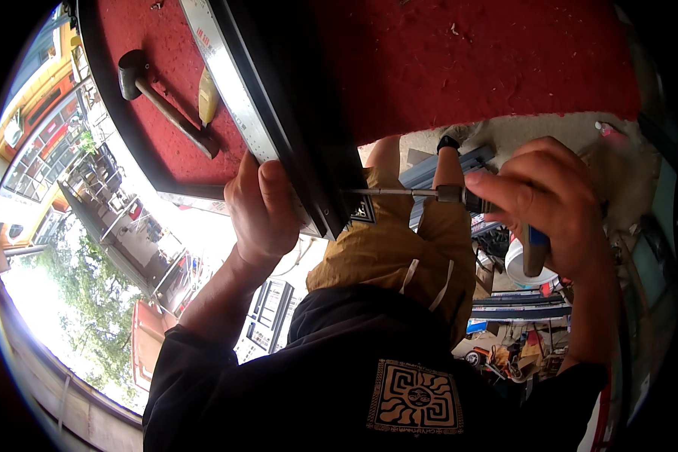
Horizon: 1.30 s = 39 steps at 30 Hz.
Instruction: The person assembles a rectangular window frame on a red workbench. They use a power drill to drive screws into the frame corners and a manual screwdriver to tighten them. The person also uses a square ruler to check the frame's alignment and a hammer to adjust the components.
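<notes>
My left hand point(264, 207) is closed around the end of a long black frame profile point(275, 113), thumb on top. A pale strip with red print runs along the profile's left side. My right hand point(546, 200) grips a drill-like driver point(535, 252) with a blue and brownish handle; most of its body is hidden by the fingers. From its dark chuck point(450, 193) a long thin bit point(392, 192) points left at the profile's near end. The bit's tip appears to meet the profile's side, but I cannot tell whether it sits in a screw.
A mallet point(162, 105) with a black head and wooden handle lies on the red-covered bench point(474, 60), beside a yellow utility knife point(207, 98). A white bucket point(523, 260) and assorted items stand on the floor at right. Daylight and greenery show at left.
</notes>
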Available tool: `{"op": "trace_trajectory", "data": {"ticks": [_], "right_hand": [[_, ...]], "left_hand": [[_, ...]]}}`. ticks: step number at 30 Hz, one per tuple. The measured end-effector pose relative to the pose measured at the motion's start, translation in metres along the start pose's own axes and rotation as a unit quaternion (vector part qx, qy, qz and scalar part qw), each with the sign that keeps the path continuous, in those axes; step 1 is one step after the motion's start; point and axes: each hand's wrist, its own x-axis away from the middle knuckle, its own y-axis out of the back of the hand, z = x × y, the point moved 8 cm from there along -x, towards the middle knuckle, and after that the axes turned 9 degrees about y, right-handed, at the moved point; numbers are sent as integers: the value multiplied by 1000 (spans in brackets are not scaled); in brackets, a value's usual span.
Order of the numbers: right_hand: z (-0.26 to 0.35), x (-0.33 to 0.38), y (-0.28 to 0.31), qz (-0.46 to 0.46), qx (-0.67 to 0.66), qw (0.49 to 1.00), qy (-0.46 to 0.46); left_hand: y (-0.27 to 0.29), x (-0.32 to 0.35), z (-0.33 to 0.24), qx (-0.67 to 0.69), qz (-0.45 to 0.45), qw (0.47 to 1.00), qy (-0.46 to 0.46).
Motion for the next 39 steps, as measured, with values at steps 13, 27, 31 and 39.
{"op": "trace_trajectory", "data": {"ticks": [13, 27, 31, 39], "right_hand": [[-13, 2, -13, 4, -132, 986, -105], [0, 1, -5, 81, 32, 996, 11], [-1, -2, -1, 36, 43, 998, 42], [-18, -10, -9, 47, -228, 964, -126]], "left_hand": [[-3, 0, -1, 17, 19, 1000, 9], [-1, 0, 1, -3, 4, 1000, -7], [-2, -2, 2, 6, 16, 1000, -10], [-2, 0, 2, -6, 1, 1000, -14]]}}
